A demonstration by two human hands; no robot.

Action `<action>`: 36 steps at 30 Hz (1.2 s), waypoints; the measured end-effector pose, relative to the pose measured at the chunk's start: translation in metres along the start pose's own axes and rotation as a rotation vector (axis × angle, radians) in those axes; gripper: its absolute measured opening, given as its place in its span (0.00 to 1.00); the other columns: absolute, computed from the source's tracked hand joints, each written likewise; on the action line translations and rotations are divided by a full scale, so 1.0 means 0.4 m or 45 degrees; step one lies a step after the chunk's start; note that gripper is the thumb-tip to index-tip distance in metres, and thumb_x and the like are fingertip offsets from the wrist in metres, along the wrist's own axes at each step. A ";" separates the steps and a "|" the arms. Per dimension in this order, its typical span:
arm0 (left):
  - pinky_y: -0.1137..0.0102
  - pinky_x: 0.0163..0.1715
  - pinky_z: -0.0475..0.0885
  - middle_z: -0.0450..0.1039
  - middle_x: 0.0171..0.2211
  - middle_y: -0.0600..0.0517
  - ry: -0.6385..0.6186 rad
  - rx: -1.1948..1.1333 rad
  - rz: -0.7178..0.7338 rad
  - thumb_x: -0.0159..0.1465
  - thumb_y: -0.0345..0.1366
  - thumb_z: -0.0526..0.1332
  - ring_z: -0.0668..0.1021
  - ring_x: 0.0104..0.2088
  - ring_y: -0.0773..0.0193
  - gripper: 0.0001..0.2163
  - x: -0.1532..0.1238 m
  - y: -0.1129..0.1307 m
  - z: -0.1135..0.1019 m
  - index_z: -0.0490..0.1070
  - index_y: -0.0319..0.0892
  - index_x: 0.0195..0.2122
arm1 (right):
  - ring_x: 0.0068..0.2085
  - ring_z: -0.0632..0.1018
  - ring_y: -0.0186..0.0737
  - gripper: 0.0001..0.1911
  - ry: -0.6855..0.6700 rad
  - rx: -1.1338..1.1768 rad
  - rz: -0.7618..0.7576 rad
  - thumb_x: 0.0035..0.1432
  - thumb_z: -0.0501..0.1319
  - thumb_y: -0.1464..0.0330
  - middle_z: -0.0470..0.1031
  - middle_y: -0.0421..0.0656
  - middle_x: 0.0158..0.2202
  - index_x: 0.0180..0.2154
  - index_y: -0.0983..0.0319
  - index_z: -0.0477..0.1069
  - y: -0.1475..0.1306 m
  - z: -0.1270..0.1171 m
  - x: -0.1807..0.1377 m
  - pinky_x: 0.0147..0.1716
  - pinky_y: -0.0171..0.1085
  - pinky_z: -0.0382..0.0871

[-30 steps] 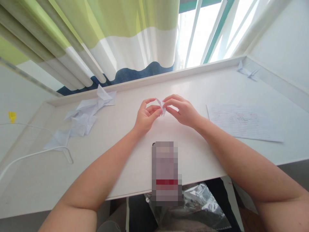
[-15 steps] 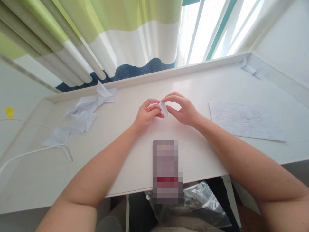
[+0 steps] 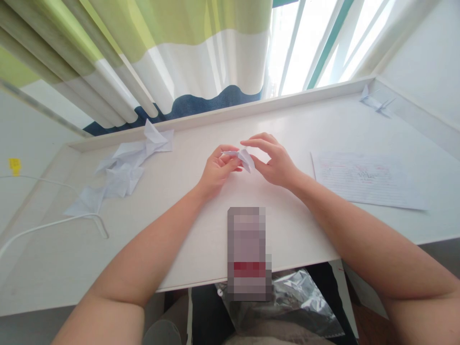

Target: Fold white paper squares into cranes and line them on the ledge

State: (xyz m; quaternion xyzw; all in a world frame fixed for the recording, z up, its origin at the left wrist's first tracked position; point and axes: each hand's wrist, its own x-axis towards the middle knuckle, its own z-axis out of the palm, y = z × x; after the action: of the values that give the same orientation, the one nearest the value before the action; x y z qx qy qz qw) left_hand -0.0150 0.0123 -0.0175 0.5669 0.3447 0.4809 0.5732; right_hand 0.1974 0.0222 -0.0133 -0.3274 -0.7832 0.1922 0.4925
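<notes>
Above the middle of the white desk (image 3: pixel 201 239) is a small folded white paper (image 3: pixel 246 158). My left hand (image 3: pixel 220 171) pinches it between thumb and fingers, and a thin folded edge shows along the index finger. On its other side is my right hand (image 3: pixel 272 160), thumb and index finger spread apart. The right thumb tip is close to the paper's edge; whether it touches I cannot tell. Part of the paper is hidden behind the left fingers.
Several folded white papers (image 3: pixel 124 170) lie at the left, near a white wire hanger (image 3: pixel 64 218). A lined, written sheet (image 3: pixel 362 179) lies at right, with folded paper (image 3: pixel 375 103) in the far corner. A pixelated block (image 3: pixel 247 239) covers the front edge.
My right index finger has lifted away from the folded paper. The paper's flap has spread and tilted to the right, while my left hand keeps its hold.
</notes>
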 end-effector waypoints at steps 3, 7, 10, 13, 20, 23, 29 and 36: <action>0.64 0.42 0.81 0.85 0.39 0.55 0.040 0.007 0.019 0.60 0.50 0.78 0.86 0.39 0.62 0.20 -0.001 -0.001 0.005 0.74 0.49 0.46 | 0.47 0.82 0.46 0.13 0.113 0.199 0.352 0.71 0.63 0.61 0.82 0.46 0.46 0.54 0.56 0.78 -0.001 0.000 0.008 0.47 0.49 0.79; 0.65 0.42 0.81 0.86 0.37 0.54 0.056 0.089 0.091 0.61 0.48 0.78 0.85 0.37 0.64 0.18 -0.009 -0.004 0.020 0.76 0.47 0.45 | 0.30 0.78 0.37 0.22 0.029 0.544 0.792 0.70 0.63 0.50 0.79 0.44 0.31 0.33 0.60 0.78 -0.018 -0.007 0.020 0.31 0.39 0.74; 0.63 0.45 0.82 0.87 0.38 0.52 0.051 0.191 0.163 0.64 0.47 0.76 0.87 0.39 0.62 0.16 -0.019 -0.006 0.032 0.77 0.46 0.46 | 0.26 0.74 0.33 0.24 -0.040 0.635 0.896 0.62 0.72 0.51 0.75 0.42 0.24 0.24 0.60 0.73 -0.040 -0.010 0.025 0.27 0.36 0.71; 0.61 0.47 0.82 0.87 0.39 0.52 0.066 0.315 0.217 0.66 0.43 0.74 0.88 0.42 0.59 0.11 -0.027 -0.008 0.039 0.78 0.47 0.46 | 0.24 0.71 0.31 0.20 -0.037 0.642 0.925 0.57 0.74 0.61 0.71 0.38 0.20 0.21 0.59 0.70 -0.056 -0.012 0.027 0.25 0.34 0.67; 0.65 0.45 0.82 0.86 0.45 0.51 0.127 0.413 0.297 0.64 0.38 0.74 0.88 0.44 0.61 0.10 -0.026 -0.013 0.031 0.79 0.47 0.45 | 0.24 0.71 0.31 0.19 -0.014 0.609 0.898 0.56 0.73 0.64 0.72 0.38 0.19 0.20 0.60 0.69 -0.068 -0.014 0.031 0.26 0.34 0.68; 0.67 0.39 0.81 0.86 0.39 0.52 0.035 0.268 0.287 0.64 0.44 0.76 0.87 0.40 0.62 0.15 -0.019 -0.009 0.024 0.78 0.47 0.46 | 0.25 0.72 0.31 0.19 -0.069 0.624 0.850 0.57 0.75 0.57 0.74 0.38 0.21 0.24 0.60 0.73 -0.064 -0.014 0.028 0.27 0.35 0.69; 0.68 0.35 0.79 0.84 0.33 0.52 0.030 0.133 0.260 0.66 0.50 0.75 0.84 0.33 0.65 0.16 -0.013 0.004 0.032 0.78 0.44 0.41 | 0.26 0.75 0.33 0.21 -0.046 0.642 0.727 0.58 0.76 0.53 0.74 0.36 0.26 0.35 0.58 0.71 -0.040 -0.004 0.018 0.28 0.37 0.73; 0.68 0.33 0.81 0.83 0.33 0.54 0.171 0.071 0.216 0.61 0.55 0.77 0.84 0.32 0.65 0.20 -0.005 0.002 0.032 0.76 0.45 0.39 | 0.43 0.82 0.41 0.08 -0.017 0.327 0.355 0.67 0.66 0.61 0.77 0.42 0.43 0.46 0.55 0.78 -0.052 0.000 0.007 0.37 0.42 0.80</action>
State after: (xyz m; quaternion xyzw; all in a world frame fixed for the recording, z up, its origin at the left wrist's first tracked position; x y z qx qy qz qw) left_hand -0.0037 0.0063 -0.0155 0.5763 0.3464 0.5547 0.4901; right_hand 0.1899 0.0092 0.0014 -0.3657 -0.7025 0.3591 0.4937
